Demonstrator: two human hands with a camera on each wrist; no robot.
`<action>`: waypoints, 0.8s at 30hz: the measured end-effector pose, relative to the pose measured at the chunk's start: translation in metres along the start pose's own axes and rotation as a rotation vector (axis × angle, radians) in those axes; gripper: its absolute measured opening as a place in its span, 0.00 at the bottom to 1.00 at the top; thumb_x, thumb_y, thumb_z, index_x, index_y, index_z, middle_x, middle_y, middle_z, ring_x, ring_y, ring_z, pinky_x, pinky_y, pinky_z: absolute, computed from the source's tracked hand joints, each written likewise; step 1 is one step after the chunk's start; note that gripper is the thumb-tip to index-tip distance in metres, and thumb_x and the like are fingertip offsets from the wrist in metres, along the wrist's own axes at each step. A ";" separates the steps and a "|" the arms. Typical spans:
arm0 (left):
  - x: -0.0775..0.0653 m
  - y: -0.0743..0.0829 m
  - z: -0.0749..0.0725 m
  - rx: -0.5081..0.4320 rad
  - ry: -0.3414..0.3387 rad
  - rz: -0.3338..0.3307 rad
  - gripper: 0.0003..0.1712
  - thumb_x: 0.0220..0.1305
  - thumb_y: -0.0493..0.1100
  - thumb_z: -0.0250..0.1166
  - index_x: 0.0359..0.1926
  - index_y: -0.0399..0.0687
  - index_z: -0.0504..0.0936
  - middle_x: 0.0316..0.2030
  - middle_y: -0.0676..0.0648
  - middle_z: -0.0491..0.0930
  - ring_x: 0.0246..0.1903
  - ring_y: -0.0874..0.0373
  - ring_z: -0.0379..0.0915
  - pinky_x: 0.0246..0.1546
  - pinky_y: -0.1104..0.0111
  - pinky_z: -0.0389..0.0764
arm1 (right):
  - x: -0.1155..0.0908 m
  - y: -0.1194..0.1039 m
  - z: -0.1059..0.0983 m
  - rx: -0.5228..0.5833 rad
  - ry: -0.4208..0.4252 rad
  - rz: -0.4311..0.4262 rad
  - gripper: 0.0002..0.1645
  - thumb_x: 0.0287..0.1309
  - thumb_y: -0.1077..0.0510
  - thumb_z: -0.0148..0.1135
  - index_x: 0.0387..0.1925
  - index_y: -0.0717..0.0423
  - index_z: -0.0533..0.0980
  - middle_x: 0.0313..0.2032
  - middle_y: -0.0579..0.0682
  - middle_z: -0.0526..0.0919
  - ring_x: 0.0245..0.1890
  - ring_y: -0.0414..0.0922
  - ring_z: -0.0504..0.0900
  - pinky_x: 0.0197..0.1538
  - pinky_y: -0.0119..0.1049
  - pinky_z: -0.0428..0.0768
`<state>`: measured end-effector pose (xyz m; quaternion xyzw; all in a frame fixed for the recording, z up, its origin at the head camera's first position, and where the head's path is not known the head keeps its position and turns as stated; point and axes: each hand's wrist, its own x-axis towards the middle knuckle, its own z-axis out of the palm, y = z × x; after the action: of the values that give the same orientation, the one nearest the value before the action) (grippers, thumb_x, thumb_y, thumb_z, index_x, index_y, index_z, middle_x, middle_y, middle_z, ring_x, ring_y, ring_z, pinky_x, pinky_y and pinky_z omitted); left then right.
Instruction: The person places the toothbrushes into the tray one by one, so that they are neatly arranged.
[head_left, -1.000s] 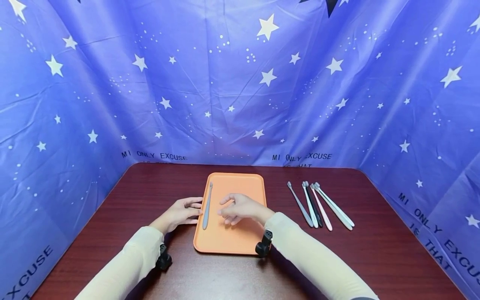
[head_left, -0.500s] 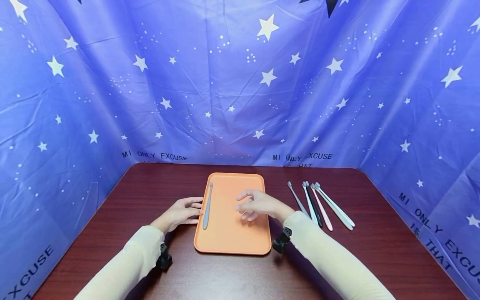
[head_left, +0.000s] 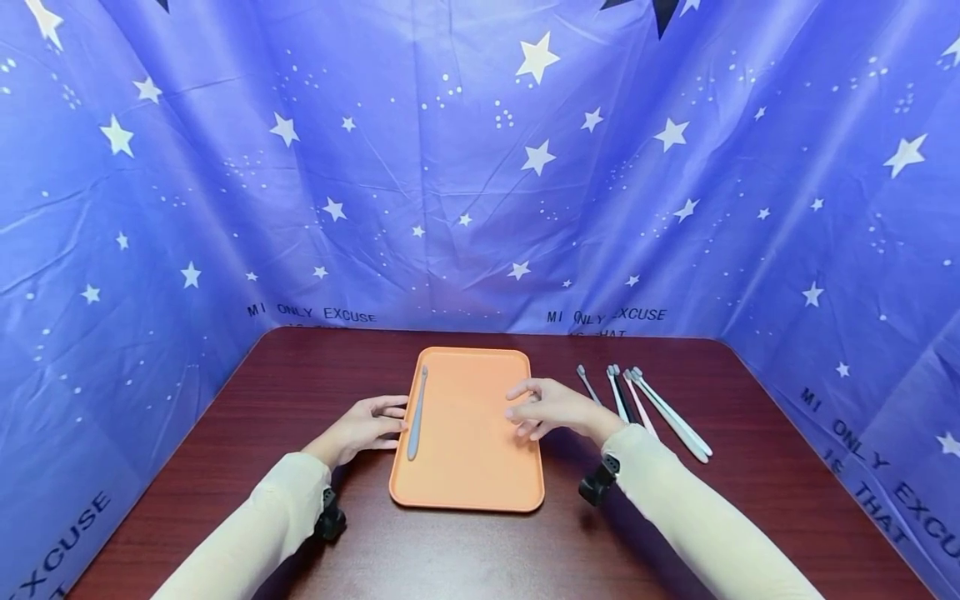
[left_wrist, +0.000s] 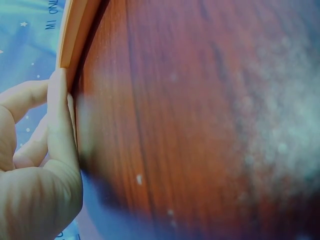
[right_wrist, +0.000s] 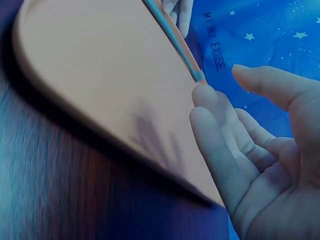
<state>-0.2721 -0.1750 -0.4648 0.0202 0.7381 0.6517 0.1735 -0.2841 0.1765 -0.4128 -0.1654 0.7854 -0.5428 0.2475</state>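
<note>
Grey toothbrush (head_left: pixel 416 417) lies lengthwise in the tray (head_left: pixel 476 467), nearer the left hand (head_left: pixel 365 430), whose extended fingers touch the left rim; the empty right hand (head_left: pixel 561 408), fingers parted, hovers above the right edge

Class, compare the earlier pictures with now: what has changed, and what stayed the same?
The bare right hand, holding nothing, moved rightward across the orange rectangular tray to its right edge. Nothing was picked up or released. The bare left hand stayed at the tray's left edge; the slender grey toothbrush stayed lying inside.
</note>
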 end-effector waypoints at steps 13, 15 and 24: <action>0.003 -0.003 0.002 -0.008 0.011 -0.010 0.33 0.65 0.28 0.64 0.70 0.34 0.67 0.51 0.37 0.78 0.44 0.53 0.81 0.46 0.55 0.85 | -0.021 0.011 -0.030 -0.053 0.065 0.020 0.31 0.62 0.58 0.67 0.59 0.72 0.67 0.40 0.65 0.83 0.35 0.53 0.86 0.36 0.46 0.87; 0.003 -0.003 0.002 -0.010 0.012 -0.015 0.33 0.65 0.28 0.65 0.70 0.34 0.68 0.51 0.37 0.78 0.44 0.53 0.81 0.46 0.55 0.85 | -0.025 0.015 -0.035 -0.061 0.080 0.024 0.30 0.62 0.58 0.67 0.58 0.72 0.68 0.40 0.65 0.84 0.35 0.53 0.86 0.36 0.47 0.87; 0.001 -0.001 0.002 0.007 0.014 -0.013 0.33 0.65 0.29 0.65 0.70 0.34 0.67 0.51 0.37 0.77 0.44 0.53 0.81 0.45 0.55 0.86 | -0.043 0.033 -0.056 -0.083 0.135 0.027 0.29 0.62 0.58 0.67 0.56 0.73 0.68 0.38 0.63 0.85 0.34 0.51 0.86 0.34 0.45 0.87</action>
<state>-0.2719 -0.1728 -0.4664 0.0117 0.7416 0.6482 0.1725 -0.2804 0.2540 -0.4189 -0.1278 0.8243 -0.5163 0.1940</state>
